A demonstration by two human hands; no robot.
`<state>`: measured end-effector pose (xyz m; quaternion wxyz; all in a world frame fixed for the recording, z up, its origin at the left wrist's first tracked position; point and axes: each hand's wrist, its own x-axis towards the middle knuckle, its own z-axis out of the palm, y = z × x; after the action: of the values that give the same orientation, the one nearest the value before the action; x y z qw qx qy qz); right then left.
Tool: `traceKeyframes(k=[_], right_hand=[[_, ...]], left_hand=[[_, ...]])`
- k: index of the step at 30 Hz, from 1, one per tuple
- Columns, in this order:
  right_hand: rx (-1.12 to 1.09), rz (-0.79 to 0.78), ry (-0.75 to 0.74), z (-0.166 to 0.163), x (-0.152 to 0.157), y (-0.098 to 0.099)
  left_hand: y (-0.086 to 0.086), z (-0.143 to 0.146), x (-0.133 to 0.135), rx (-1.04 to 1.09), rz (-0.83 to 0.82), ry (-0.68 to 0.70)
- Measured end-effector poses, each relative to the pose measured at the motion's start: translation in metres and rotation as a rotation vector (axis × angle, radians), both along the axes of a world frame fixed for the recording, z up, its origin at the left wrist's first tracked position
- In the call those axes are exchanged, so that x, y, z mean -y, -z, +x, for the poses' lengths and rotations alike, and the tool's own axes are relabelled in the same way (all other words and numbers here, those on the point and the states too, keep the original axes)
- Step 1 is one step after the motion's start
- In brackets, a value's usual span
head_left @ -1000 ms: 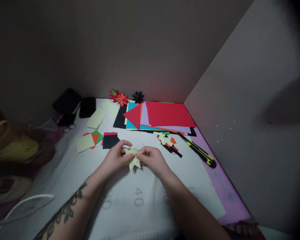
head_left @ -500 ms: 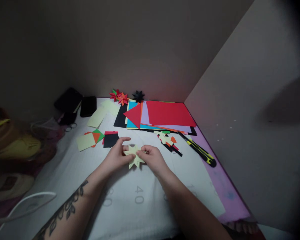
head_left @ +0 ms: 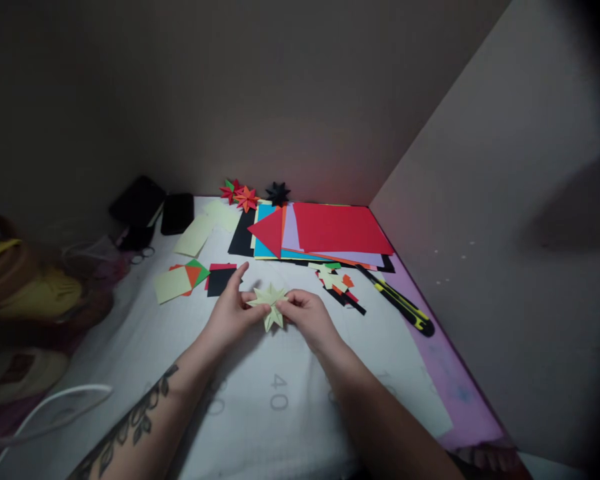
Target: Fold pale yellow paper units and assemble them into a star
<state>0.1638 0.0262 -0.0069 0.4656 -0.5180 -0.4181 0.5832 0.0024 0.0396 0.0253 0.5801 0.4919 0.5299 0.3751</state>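
Between my two hands is a pale yellow folded paper star [head_left: 272,295] with several points, its face turned up toward me. My left hand [head_left: 234,308] pinches its left side with the thumb on top, while the index finger sticks up and away. On the other side my right hand [head_left: 307,317] grips the star, its thumb pressed near the centre and the fingers curled beneath. Just beyond my left hand lie black paper squares [head_left: 221,281] over red ones. Pale yellow, orange and green squares [head_left: 174,284] are fanned out farther left.
A black and yellow box cutter [head_left: 403,307] lies at the right, beside paper scraps [head_left: 336,280]. Coloured sheets [head_left: 340,228] are stacked at the back. Behind them sit a black star [head_left: 278,193] and an orange-red star [head_left: 247,198]. Scissors [head_left: 143,255] lie left.
The star has tilted and turned slightly in my hands and sits a little higher. My left index finger has lifted more upright. The things around have stayed put.
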Motion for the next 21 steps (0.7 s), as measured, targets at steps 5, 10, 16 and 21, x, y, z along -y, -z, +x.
traceKeyframes(k=[5, 10, 16, 21], right_hand=[[-0.036, -0.021, -0.027, 0.0, 0.0, -0.001], [-0.041, -0.009, 0.001, -0.002, 0.0, 0.001], [0.006, 0.011, 0.006, -0.006, 0.003, 0.002], [-0.094, -0.071, -0.017, -0.005, 0.001, 0.0]], left_hand=[[-0.001, 0.0, 0.0, 0.019, -0.004, 0.007], [0.002, 0.003, 0.0, 0.092, -0.012, -0.055], [0.015, 0.007, 0.001, 0.188, -0.065, -0.097], [0.019, 0.005, 0.0, 0.045, -0.032, -0.122]])
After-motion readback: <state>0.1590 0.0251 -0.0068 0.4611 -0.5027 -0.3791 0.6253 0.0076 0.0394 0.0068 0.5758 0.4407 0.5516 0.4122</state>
